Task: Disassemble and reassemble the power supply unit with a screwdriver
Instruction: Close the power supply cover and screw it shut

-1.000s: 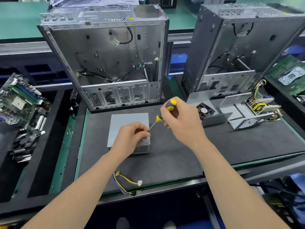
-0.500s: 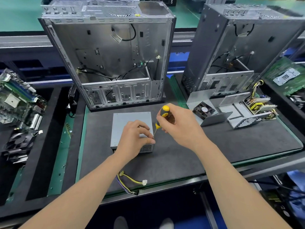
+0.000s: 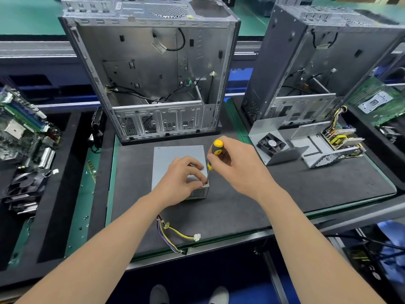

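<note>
A grey metal power supply unit (image 3: 175, 155) lies flat on the dark mat (image 3: 285, 194), with its yellow and purple cable bundle (image 3: 173, 234) trailing toward the front edge. My left hand (image 3: 178, 178) rests on the unit's near right corner, fingertips pinched around the screwdriver tip; whatever sits under them is hidden. My right hand (image 3: 238, 165) grips the yellow and black screwdriver (image 3: 213, 156), held nearly upright with its tip on that corner.
An open computer case (image 3: 153, 73) stands behind the unit, a second case (image 3: 317, 62) to the right. A dismantled power supply with fan (image 3: 274, 145) and circuit board (image 3: 344, 139) lies at right. Motherboards (image 3: 19, 132) and parts fill the left tray. Small screws dot the green strip (image 3: 84, 205).
The screwdriver has swung from a slant to nearly upright, and its tip has come down onto the unit's near right corner between my left fingertips. The unit has stayed put.
</note>
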`<action>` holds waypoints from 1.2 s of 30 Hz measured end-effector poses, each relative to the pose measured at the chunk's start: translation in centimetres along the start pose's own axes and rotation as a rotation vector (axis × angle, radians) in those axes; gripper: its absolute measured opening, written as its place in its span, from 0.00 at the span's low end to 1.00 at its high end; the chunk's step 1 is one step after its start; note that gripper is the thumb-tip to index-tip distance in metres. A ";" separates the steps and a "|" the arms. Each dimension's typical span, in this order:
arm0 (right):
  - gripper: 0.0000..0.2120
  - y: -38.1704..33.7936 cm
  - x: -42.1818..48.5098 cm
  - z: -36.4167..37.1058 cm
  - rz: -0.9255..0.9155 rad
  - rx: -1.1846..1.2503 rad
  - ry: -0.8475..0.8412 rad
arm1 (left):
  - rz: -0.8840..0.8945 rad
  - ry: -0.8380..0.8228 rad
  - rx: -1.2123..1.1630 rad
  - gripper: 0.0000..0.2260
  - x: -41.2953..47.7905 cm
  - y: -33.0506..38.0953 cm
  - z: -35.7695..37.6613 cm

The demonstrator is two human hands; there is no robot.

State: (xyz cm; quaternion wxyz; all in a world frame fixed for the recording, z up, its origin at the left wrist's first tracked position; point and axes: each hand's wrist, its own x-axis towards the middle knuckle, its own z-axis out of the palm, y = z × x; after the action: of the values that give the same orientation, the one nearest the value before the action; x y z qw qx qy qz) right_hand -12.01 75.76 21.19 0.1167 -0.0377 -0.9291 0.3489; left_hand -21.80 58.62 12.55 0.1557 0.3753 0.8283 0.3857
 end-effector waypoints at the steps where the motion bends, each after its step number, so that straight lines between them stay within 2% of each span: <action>1: 0.05 0.0 0.0 0.0 -0.001 0.002 -0.002 | 0.002 -0.035 0.002 0.12 0.0 -0.1 -0.2; 4: 0.05 0.0 0.0 0.1 0.008 0.007 0.001 | 0.005 -0.100 -0.014 0.18 0.1 -0.5 -0.8; 12: 0.04 0.0 0.0 -0.1 0.034 0.012 -0.008 | 0.020 -0.101 -0.047 0.20 0.2 -1.3 -0.7; 26: 0.06 -1.0 0.1 -0.4 -0.024 -0.032 -0.104 | 0.046 -0.036 0.007 0.16 -0.2 -1.0 -0.5; 31: 0.16 -1.5 0.7 0.6 0.125 -0.038 0.047 | 0.084 0.081 0.013 0.07 -0.3 -0.7 0.4; 33: 0.20 -1.7 1.1 1.0 0.151 -0.131 0.125 | 0.070 0.131 0.003 0.08 -0.2 -0.4 1.1; 34: 0.19 -1.8 1.2 1.1 0.141 -0.187 0.140 | 0.064 0.150 0.014 0.09 -0.1 -0.4 1.3; 36: 0.12 -2.0 1.3 0.7 0.082 -0.201 0.113 | 0.078 0.177 0.047 0.08 -0.1 -0.4 1.8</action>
State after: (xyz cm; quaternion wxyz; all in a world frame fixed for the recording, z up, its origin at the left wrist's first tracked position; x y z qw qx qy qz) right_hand -13.42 74.04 22.26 0.1501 -0.1065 -0.9491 0.2555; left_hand -21.01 59.30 11.08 0.0578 0.3753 0.8325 0.4035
